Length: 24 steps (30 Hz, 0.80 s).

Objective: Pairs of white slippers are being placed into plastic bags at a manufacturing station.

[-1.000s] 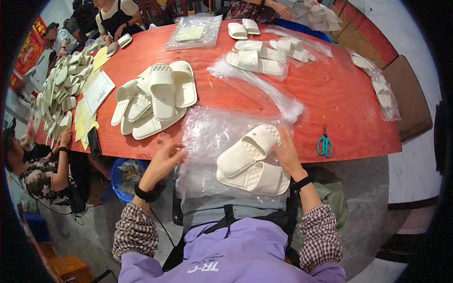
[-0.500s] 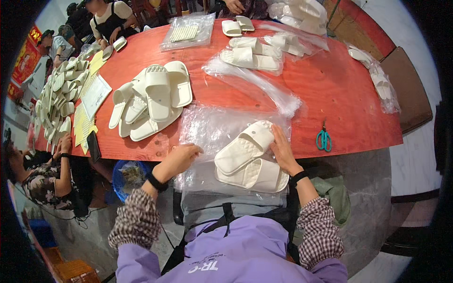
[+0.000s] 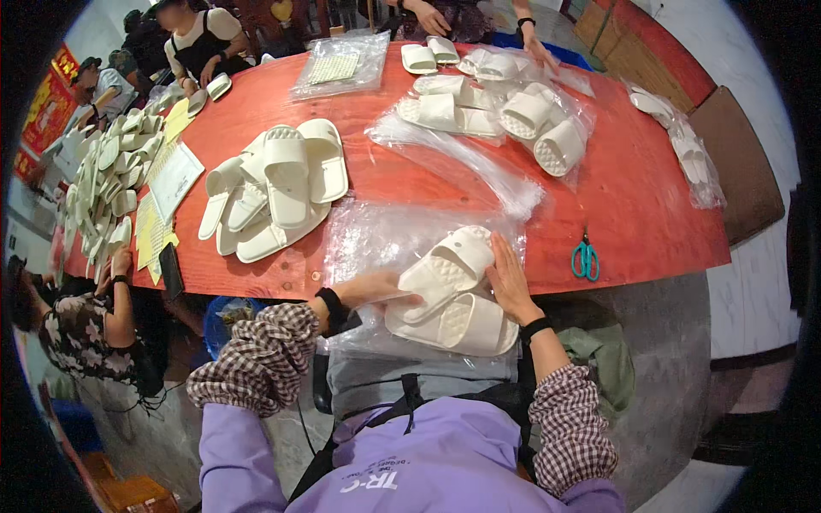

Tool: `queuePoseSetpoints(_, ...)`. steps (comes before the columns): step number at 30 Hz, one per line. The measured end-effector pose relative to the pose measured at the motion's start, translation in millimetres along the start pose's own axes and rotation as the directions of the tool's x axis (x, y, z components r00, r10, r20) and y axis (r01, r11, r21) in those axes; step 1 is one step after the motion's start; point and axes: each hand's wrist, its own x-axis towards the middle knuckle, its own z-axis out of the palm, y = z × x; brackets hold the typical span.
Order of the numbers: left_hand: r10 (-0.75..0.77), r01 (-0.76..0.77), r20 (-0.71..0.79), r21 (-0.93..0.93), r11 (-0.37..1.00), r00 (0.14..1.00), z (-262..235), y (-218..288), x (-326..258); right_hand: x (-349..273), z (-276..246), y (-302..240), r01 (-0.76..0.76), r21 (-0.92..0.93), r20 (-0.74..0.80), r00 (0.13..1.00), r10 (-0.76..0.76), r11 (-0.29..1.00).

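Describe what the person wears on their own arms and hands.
Both forearms are covered by brown-and-white checked sleeves, pushed up short of the wrists, under a lilac vest. A black band circles the wrist of the left hand, and another the wrist of the right hand. Both hands are bare, without gloves.

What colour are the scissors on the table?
Teal: the scissors have teal handles, lying on the red table, seen in the head view.

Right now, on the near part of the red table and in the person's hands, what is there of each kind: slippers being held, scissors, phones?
White slippers between the left hand and right hand, lying on a clear plastic bag: 2
Teal-handled scissors: 1
Dark phone at the table's edge: 1
Total: 4
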Motion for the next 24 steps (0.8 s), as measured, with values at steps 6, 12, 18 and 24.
queuePoseSetpoints(6,-0.034,0.013,-0.095,-0.208,0.978,0.995,12.1,-1.2,-34.9,-5.0,-2.6,1.4,0.023,-0.255,0.068,0.998,-0.006,0.967)
queuePoseSetpoints(12,0.020,-0.196,-0.447,-0.350,0.916,0.894,1.1,-55.1,-130.6,-1.2,-0.6,-10.4,-0.007,-0.307,0.132,0.990,0.050,0.952)
queuePoseSetpoints(18,-0.104,-0.427,-0.788,-0.433,0.794,0.606,-9.5,-102.8,-222.3,-1.2,-8.5,-12.9,-0.015,-0.341,0.149,0.986,0.069,0.940)
queuePoseSetpoints(24,0.088,-0.678,-0.939,-0.174,0.714,0.333,-87.4,-100.1,-238.9,8.3,-8.9,-26.8,-0.014,-0.301,0.159,0.985,0.065,0.953)
